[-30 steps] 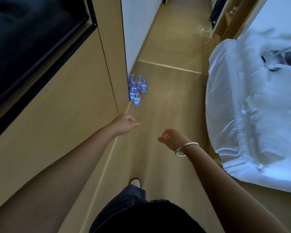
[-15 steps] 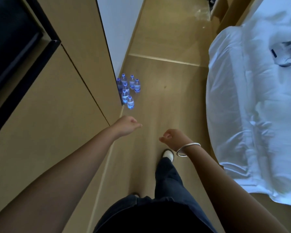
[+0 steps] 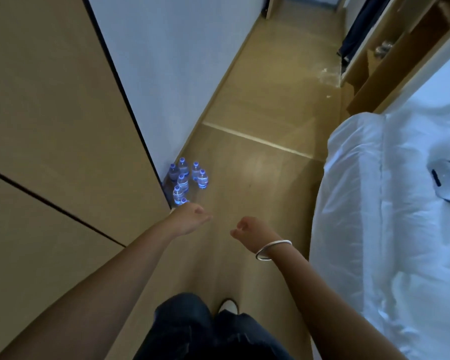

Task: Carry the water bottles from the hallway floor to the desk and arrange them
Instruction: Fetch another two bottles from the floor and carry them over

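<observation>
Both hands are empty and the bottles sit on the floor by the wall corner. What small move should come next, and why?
Probably stoop and bring the left hand down to the nearest of the water bottles. The cluster stands upright on the floor against the wall corner, just ahead of that hand. The right hand is loosely curled and holds nothing, so neither has a grip yet.

I see a tan wooden floor (image 3: 257,178) carrying a cluster of small clear plastic water bottles with blue caps (image 3: 186,180), standing upright against the white wall's corner (image 3: 166,175).

Blue-capped bottles (image 3: 187,181) (white bedding (image 3: 390,216))
</observation>
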The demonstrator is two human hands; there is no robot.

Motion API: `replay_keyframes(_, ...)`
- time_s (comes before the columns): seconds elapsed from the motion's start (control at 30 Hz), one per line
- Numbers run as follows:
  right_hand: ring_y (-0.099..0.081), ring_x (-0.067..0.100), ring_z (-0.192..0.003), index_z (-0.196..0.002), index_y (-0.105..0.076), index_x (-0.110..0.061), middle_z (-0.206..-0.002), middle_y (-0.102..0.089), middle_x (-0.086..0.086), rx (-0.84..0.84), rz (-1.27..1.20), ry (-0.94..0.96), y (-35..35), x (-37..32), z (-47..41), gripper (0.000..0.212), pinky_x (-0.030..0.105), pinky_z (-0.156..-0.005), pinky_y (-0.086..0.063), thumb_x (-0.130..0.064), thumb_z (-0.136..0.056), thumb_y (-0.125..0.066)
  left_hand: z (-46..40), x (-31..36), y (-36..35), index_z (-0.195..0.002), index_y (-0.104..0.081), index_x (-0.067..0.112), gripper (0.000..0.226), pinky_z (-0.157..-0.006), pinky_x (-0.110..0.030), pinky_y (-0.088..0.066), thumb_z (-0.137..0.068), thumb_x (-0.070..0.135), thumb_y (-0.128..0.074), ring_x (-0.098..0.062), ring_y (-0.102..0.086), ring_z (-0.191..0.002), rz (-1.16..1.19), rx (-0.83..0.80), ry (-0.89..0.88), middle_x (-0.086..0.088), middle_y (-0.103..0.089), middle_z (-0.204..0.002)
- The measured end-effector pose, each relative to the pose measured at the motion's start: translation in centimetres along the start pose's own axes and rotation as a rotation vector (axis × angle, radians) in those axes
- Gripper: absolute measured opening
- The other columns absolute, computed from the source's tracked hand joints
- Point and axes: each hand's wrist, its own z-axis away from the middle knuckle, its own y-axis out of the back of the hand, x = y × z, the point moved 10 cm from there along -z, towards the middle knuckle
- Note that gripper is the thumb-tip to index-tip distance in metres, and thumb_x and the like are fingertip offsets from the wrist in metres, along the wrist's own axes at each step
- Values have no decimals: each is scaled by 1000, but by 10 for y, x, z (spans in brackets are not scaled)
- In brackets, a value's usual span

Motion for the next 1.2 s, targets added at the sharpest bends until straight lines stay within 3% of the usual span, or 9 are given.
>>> replay_keyframes(0.17, -56, 25, -104, -110, -58, -5, -114, -61, 12, -53, 31, 40, 20, -15, -54, 32, 23, -76, -34, -28, -88, -58, -42, 0, 10, -66, -47, 14, 23, -58, -24, -32, -86, 22, -57, -13, -40, -61, 52, -16, 68, 0, -43, -67)
replay_keyframes(0.37, -56, 24, -98, -104, -59, -10, -106, -62, 9, -142, 154, 62, 38, -35, -143, 30, 27, -79, -38, -34, -86, -56, -121, -13, 36, -83, -53, 17, 14, -74, -28, -37, -85, 31, -55, -17, -49, -81, 97, -7, 153, -1, -49, -85)
replay_keyframes(0.5, -54, 25, -100, -107, -58, -9, -106, -59, 7, -175, 206, 59, 58, -53, -206, 31, 29, -84, -38, -33, -87, -56, -186, -23, 51, -117, -59, 8, 41, -82, -24, -36, -87, 36, -54, -19, -54, -106, 87, -10, 233, -3, -57, -112)
replay_keyframes(0.63, -50, 21, -85, -93, -58, -11, -91, -56, 5, -234, 273, 83, 72, -74, -260, 21, 26, -75, -36, -30, -87, -54, -236, -25, 64, -106, -61, 11, 30, -89, -29, -41, -86, 33, -56, -17, -55, -101, 54, -49, 305, -2, -58, -105)
replay_keyframes(0.87, -52, 27, -112, -113, -55, -3, -120, -57, 14, -376, 327, 101, 75, -92, -340, 32, 27, -91, -35, -27, -92, -50, -305, -24, 77, -95, -65, 13, 33, -87, -29, -44, -79, 40, -56, -18, -58, -98, 56, -62, 359, -5, -64, -101)
replay_keyframes(0.97, -52, 28, -110, -88, -57, -8, -116, -58, 18, -428, 352, 89, 64, -79, -380, 18, 29, -90, -33, -24, -92, -49, -333, -40, 67, -97, -59, 15, 24, -84, -28, -39, -84, 35, -58, -21, -56, -102, 73, -44, 385, -1, -57, -101)
replay_keyframes(1.03, -52, 27, -98, -68, -42, -17, -102, -57, 17, -451, 368, 81, 52, -64, -410, 26, 33, -88, -36, -25, -92, -50, -351, -57, 54, -114, -55, 14, 36, -88, -27, -36, -84, 35, -58, -22, -53, -111, 81, -14, 422, -2, -55, -114)
replay_keyframes(1.1, -52, 23, -94, -81, -52, -14, -99, -56, 11, -484, 368, 72, 35, -43, -439, 17, 31, -87, -38, -27, -92, -50, -370, -76, 37, -118, -51, 13, 40, -87, -28, -36, -84, 33, -58, -25, -53, -111, 115, 15, 466, -5, -55, -119)
replay_keyframes(1.2, -55, 23, -110, -116, -56, -7, -118, -61, 8, -523, 390, 73, 7, -20, -483, 35, 28, -91, -40, -30, -91, -50, -402, -104, 1, -126, -45, 13, 48, -84, -26, -33, -86, 34, -58, -25, -51, -114, 173, 11, 551, -7, -54, -124)
